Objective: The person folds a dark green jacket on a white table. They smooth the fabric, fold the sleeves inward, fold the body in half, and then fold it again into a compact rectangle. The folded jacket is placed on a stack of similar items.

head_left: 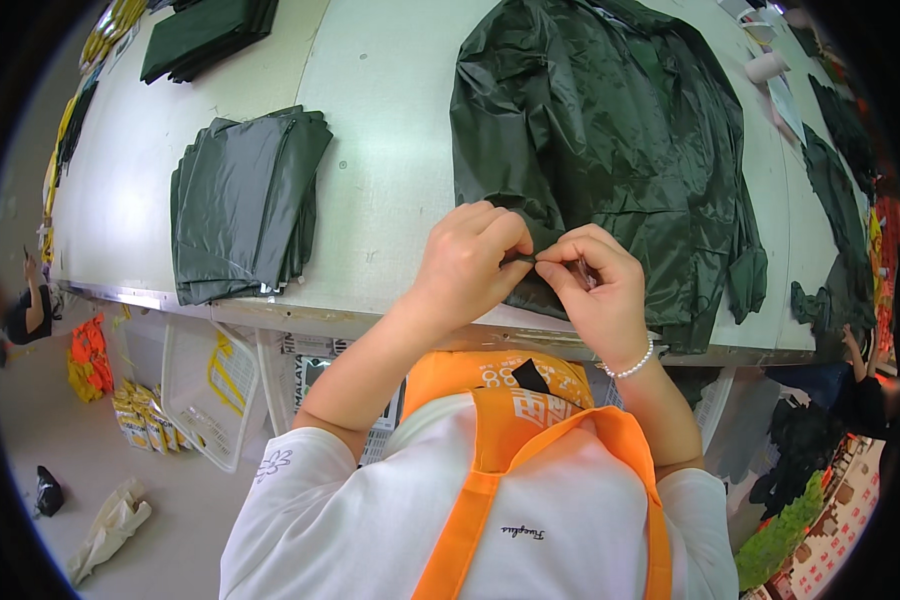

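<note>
Left grip (470,258), right grip (610,295), pinching dark-green jacket (620,140), glossy, wrinkled

Both hands (460,262) (610,290) in adjacent fingertip pinches

A stack of folded dark green garments (245,205) lies on the pale table (390,120) at left, with another dark folded stack (208,38) farther back. A white roll (766,67) sits at the upper right. Below, on the floor (205,520) – a white basket (182,400), yellow packets (150,415) beside it, a bright orange-red bundle (91,355), a small black bag (48,492) and an off-white crumpled bag (110,530). A co-worker (36,312) shows at far left – partly cut off.
</note>
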